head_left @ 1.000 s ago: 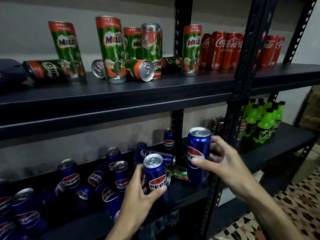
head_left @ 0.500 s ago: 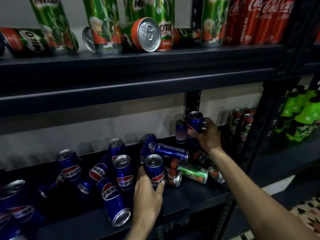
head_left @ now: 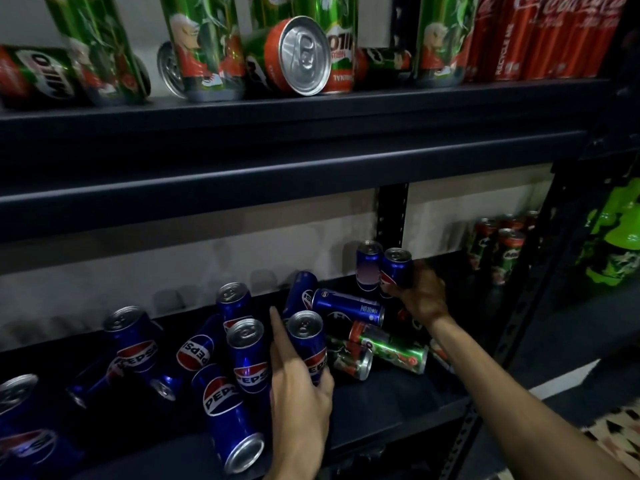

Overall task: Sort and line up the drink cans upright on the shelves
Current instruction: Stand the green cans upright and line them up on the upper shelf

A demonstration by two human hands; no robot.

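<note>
Two Pepsi cans are gripped on the lower shelf (head_left: pixel 398 393). The left hand (head_left: pixel 301 403) wraps the front Pepsi can (head_left: pixel 308 344), which stands upright, while the index finger stays straight. The right hand (head_left: pixel 420 292) holds the rear Pepsi can (head_left: pixel 396 271) near upright, just beside a standing neighbour can (head_left: pixel 369 268). Between them a fallen Pepsi can (head_left: pixel 348 304) lies with its long axis level.

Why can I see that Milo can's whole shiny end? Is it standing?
Tipped. The Milo can lies on its side, silver end facing us.

Off to the right there's a bunch of bright green bottles (head_left: pixel 616 244), a pale wall (head_left: pixel 467 202) behind everything, and patterned floor tiles (head_left: pixel 623 427) down in the corner.
</note>
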